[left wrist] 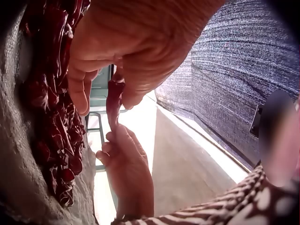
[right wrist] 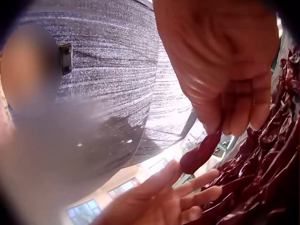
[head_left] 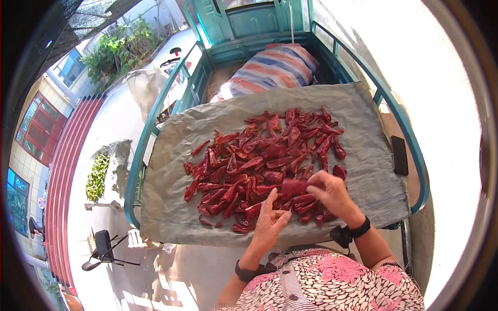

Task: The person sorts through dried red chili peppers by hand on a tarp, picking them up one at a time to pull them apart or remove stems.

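My right hand pinches a dried red chili pepper between thumb and fingers, above the pile. The pepper points toward my left hand. That hand is spread, its fingers apart, with a fingertip right at the pepper's free end. In the left wrist view the pepper spans the space between the right hand and the left hand. A broad heap of dried red chilies lies under both hands on a grey cloth.
The cloth covers the rear of a teal cargo cart with side rails. Behind it lies a striped bag. A dark phone-like slab rests at the cloth's right edge. A folding chair stands on the ground to the left.
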Demonstrator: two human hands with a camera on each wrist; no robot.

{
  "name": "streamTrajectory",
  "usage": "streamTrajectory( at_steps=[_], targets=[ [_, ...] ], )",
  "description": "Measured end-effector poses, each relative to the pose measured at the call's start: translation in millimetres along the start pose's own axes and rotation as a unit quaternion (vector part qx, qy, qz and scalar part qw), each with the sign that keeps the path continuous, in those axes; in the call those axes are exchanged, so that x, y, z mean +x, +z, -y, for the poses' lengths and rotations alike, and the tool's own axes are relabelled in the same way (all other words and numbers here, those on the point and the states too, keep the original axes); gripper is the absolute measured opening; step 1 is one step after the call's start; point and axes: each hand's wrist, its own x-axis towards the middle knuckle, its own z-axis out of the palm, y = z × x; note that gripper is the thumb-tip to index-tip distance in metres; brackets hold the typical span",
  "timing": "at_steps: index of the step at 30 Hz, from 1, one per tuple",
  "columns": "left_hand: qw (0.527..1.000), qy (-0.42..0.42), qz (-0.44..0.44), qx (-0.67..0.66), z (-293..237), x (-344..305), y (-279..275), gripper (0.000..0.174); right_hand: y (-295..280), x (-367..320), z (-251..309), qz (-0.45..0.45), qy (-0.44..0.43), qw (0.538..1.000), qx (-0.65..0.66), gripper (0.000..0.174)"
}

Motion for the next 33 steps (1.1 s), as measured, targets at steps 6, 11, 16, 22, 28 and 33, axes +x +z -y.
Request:
streamTrajectory(
  at_steps=[6,11,16,22,28,33],
  targets=[
    [0.996,-0.063,-0.006,-0.068,-8.1,5.8,12.4,0.052,-17.0,-30.6,18.5,0.142,0.137,0.96,0.198,0.011],
    [0.997,-0.071,-0.03,-0.031,-1.8,3.9,21.6,0.041,-61.1,-26.1,-20.1,0.127,0.129,0.955,0.235,0.012],
    [0.997,-0.061,0.006,-0.046,-4.1,22.2,30.5,0.047,-102.5,31.1,-59.7,-0.015,0.048,0.997,-0.066,0.018],
    [0.984,0.029,0.096,0.147,-7.0,51.2,45.5,0.05,-103.4,98.9,-101.0,-0.078,-0.032,0.951,-0.298,0.023],
    [0.991,-0.064,0.077,0.089,9.8,52.5,22.6,0.035,-90.4,133.6,-137.2,-0.043,-0.08,0.913,-0.398,0.021],
    [0.995,-0.061,0.068,0.049,16.4,53.4,16.9,0.03,-98.2,135.3,-140.8,-0.074,-0.154,0.887,-0.429,0.016]
  ],
)
